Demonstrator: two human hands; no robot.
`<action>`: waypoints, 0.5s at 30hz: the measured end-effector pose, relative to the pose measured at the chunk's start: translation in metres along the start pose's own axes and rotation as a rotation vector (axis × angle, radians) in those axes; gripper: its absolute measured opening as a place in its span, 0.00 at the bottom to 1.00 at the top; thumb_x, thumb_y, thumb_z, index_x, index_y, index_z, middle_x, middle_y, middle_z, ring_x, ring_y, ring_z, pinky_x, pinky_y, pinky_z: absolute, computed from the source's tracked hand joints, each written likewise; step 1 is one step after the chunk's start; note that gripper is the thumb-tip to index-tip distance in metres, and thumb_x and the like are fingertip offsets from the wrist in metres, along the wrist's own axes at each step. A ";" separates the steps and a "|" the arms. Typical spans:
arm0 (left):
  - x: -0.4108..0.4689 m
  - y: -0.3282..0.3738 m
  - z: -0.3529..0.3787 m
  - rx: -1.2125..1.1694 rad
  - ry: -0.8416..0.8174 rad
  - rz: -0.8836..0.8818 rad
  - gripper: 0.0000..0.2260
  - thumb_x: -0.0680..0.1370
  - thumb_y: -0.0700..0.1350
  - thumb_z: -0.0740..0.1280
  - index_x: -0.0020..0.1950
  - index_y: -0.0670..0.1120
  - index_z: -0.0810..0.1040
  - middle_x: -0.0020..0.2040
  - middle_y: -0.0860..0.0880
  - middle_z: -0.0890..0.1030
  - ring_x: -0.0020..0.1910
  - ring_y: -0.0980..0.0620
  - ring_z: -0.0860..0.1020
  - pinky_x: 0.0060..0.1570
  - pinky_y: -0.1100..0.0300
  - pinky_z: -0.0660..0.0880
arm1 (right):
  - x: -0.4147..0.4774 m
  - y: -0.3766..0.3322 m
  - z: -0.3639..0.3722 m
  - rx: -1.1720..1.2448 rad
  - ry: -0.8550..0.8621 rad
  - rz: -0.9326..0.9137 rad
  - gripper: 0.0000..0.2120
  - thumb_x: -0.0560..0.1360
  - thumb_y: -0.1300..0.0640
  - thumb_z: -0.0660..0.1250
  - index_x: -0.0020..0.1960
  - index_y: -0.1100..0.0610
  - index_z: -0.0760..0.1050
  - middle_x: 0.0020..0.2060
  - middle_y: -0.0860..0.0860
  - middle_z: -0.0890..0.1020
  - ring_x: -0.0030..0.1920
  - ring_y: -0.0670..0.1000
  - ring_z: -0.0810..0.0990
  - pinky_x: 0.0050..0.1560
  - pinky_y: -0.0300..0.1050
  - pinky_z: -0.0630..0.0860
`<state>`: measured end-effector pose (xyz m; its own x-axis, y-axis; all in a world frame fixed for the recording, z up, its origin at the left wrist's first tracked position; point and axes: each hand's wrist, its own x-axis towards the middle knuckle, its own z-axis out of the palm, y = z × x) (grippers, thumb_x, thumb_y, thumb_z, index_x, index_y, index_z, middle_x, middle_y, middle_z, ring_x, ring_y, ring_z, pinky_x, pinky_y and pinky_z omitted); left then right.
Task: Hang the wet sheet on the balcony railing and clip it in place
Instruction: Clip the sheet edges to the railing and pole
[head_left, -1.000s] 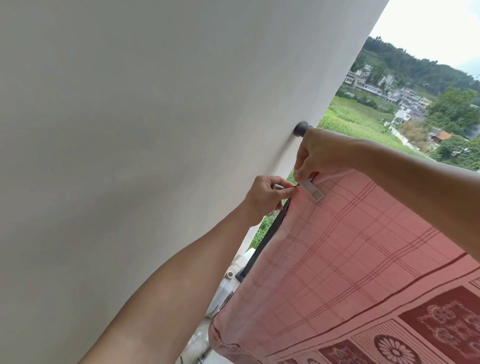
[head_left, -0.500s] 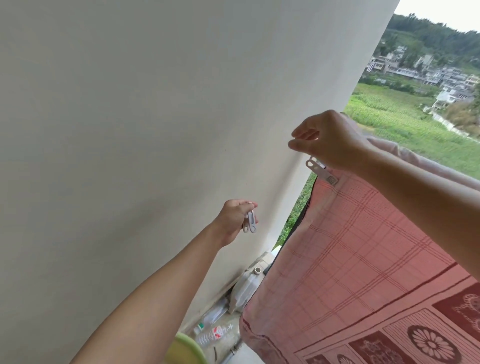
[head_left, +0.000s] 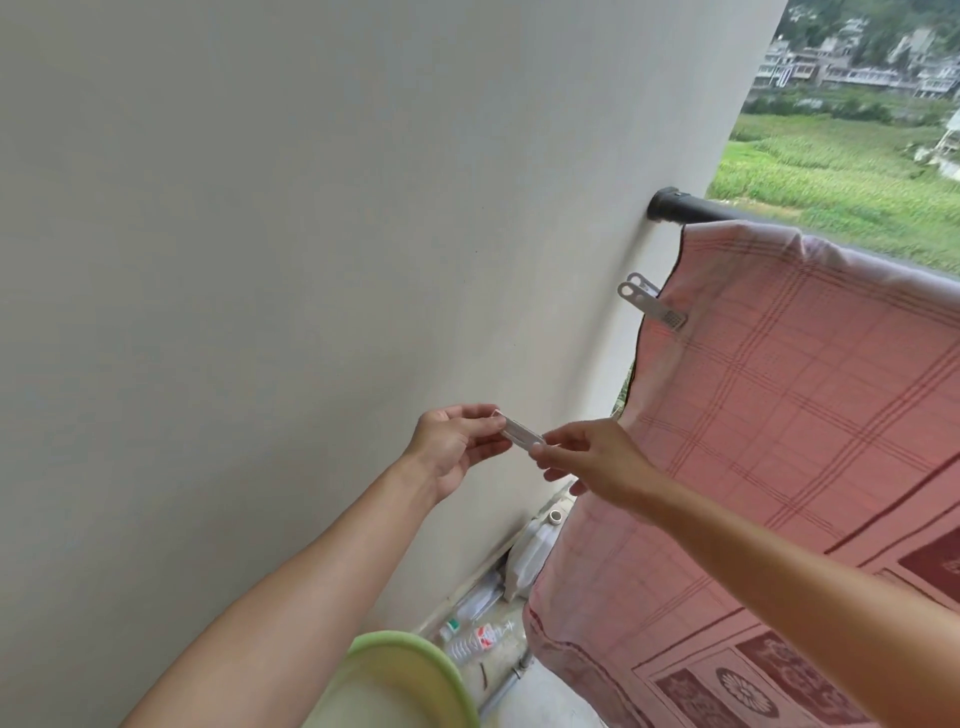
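A pink checked sheet (head_left: 779, 415) hangs over the dark balcony railing (head_left: 680, 205), which meets the white wall at upper right. One grey clip (head_left: 652, 306) is fastened on the sheet's left edge below the rail. A second grey clip (head_left: 519, 432) is held in front of the wall, lower down. My left hand (head_left: 457, 447) pinches its left end and my right hand (head_left: 592, 457) pinches its right end. Both hands are apart from the sheet's edge, which hangs just right of my right hand.
The white wall (head_left: 311, 234) fills the left. At its foot lie a white plastic jug (head_left: 530, 556) and clear bottles (head_left: 478, 634). A green-rimmed basin (head_left: 415, 670) sits at the bottom centre. Fields and houses lie beyond the rail.
My right hand let go of the fastened clip and dropped down to meet my left hand. Both now hold the second clip, which the left hand carried alone before.
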<state>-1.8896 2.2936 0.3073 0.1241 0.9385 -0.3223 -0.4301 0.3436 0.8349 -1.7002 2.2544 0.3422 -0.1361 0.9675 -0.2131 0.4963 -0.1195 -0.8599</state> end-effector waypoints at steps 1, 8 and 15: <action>-0.002 -0.003 0.002 -0.038 -0.017 -0.008 0.07 0.72 0.26 0.69 0.45 0.36 0.78 0.38 0.41 0.81 0.34 0.46 0.82 0.37 0.57 0.82 | 0.000 0.000 -0.002 0.031 0.033 0.000 0.11 0.73 0.50 0.74 0.52 0.56 0.82 0.43 0.52 0.86 0.46 0.51 0.86 0.40 0.44 0.78; 0.001 -0.032 0.002 0.091 -0.062 -0.066 0.10 0.73 0.32 0.72 0.52 0.39 0.78 0.45 0.41 0.82 0.41 0.45 0.82 0.40 0.56 0.81 | 0.001 -0.012 -0.027 0.017 0.299 -0.066 0.08 0.69 0.60 0.76 0.47 0.58 0.81 0.41 0.53 0.85 0.43 0.53 0.85 0.42 0.49 0.82; 0.041 -0.103 0.018 0.531 -0.053 -0.084 0.16 0.75 0.35 0.69 0.63 0.41 0.77 0.57 0.43 0.77 0.46 0.53 0.76 0.39 0.66 0.73 | 0.020 -0.053 -0.063 -0.713 0.324 -0.368 0.16 0.65 0.48 0.77 0.48 0.56 0.79 0.42 0.48 0.84 0.43 0.49 0.81 0.48 0.48 0.79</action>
<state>-1.8244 2.2970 0.2164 0.1895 0.9028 -0.3860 0.0927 0.3749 0.9224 -1.6749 2.2944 0.4125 -0.1966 0.9459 0.2582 0.9030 0.2773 -0.3283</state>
